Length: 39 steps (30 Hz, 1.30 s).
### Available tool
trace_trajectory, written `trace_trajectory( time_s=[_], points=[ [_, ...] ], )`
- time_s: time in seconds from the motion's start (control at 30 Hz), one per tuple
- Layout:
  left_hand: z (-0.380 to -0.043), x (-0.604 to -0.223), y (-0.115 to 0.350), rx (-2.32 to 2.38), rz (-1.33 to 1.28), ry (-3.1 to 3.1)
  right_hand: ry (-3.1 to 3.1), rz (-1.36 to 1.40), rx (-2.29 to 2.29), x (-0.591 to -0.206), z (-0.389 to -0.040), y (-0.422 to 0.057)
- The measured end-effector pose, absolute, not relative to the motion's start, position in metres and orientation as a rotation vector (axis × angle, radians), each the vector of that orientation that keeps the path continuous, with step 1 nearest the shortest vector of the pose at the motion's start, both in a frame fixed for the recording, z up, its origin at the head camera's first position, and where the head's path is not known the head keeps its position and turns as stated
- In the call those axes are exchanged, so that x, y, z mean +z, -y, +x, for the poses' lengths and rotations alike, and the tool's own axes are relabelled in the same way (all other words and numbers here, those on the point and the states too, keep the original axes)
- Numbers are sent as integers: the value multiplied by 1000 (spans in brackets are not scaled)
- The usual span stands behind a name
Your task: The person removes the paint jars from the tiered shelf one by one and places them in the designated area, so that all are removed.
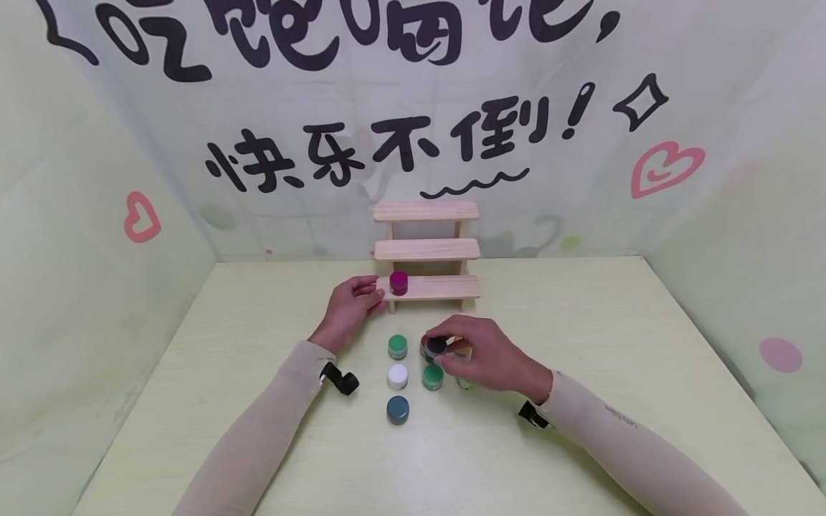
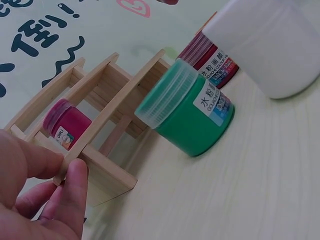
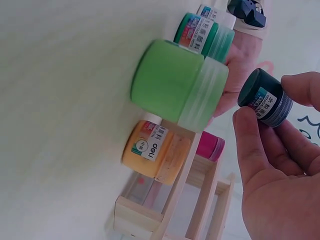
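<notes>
My left hand (image 1: 348, 308) pinches the left end of the bottom step of a three-step wooden display stand (image 1: 426, 249), thumb and fingers on the board's edge. On that step, near the left end, stands a magenta paint jar (image 1: 399, 283). My right hand (image 1: 490, 355) holds a small dark paint jar (image 3: 265, 97) between thumb and fingers, raised above the table in front of the stand. Beneath it a red jar (image 2: 212, 62) is partly covered in the head view. Close by are a green jar (image 1: 432, 377), a light green jar (image 3: 167, 82) and an orange jar (image 3: 155, 150).
Left of the right hand, a column of jars stands on the pale table (image 1: 271, 444): green (image 1: 397, 347), white (image 1: 397, 376) and dark blue (image 1: 398, 410). Behind the stand hangs a white printed backdrop (image 1: 290, 215). The upper two steps hold nothing.
</notes>
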State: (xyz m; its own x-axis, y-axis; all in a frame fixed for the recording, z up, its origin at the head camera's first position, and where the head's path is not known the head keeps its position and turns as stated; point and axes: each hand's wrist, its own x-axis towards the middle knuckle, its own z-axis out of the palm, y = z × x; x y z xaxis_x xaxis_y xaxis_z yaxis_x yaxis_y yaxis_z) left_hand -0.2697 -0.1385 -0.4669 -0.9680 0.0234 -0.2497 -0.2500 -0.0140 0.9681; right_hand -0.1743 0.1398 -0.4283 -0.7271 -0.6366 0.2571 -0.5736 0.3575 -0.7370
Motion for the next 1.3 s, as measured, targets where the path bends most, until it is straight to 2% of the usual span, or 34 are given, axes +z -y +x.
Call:
trace_trajectory(
  time_s=[0.7,1.3],
  points=[
    [-271,-468,139,2080,-236,-2066,-2467,-1295,-1286,-439,-152,-141],
    [-272,-470,139,2093,-239,-2056,-2518,-1406,-1034,-436,-139,-141]
  ],
)
